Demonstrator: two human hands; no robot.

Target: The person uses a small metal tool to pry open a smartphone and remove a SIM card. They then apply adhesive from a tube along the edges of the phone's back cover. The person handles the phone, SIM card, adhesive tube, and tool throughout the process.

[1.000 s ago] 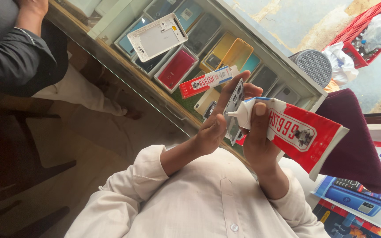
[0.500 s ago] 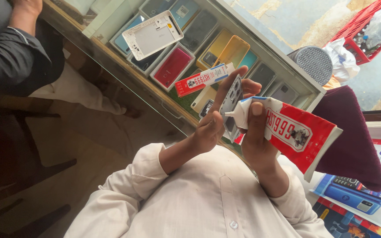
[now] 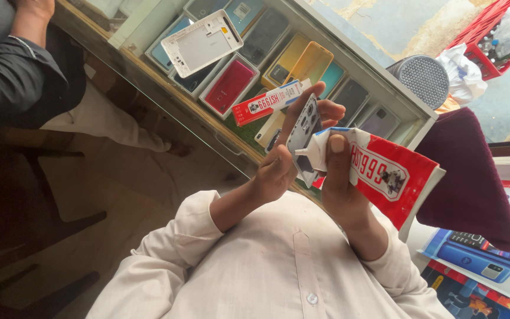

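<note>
We hold the phone back cover point(image 3: 303, 127) in our left hand point(image 3: 278, 171), fingers wrapped around its edges and clamped on it, the cover tilted up above the edge of the glass display case point(image 3: 349, 56). Our right hand point(image 3: 340, 189) is closed around the red-and-white glue tube point(image 3: 385, 171), thumb pressing near the neck, with the white nozzle point(image 3: 308, 155) touching the cover's inner face.

The main risk, as we judge it, is a squeeze that is too hard: the soft tube would release too much adhesive, which could run over the camera cut-outs or onto our fingers. The nozzle could also slip off the narrow rim, since the cover is thin, rigid and smooth, held only by its edges. If our left grip loosens, the cover could drop onto the glass below.

The tube looks like pliable foil or plastic, flattened and creased toward its crimped end. The cover is a grey, hard shell with rounded openings. On the case lie a red-and-white carton point(image 3: 267, 102) and a white phone frame point(image 3: 202, 41); beneath the glass sit phone covers in red, yellow and teal. A dark maroon cloth point(image 3: 473, 171) lies to the right, soft and matte, above a blue keypad phone point(image 3: 482, 257).
</note>
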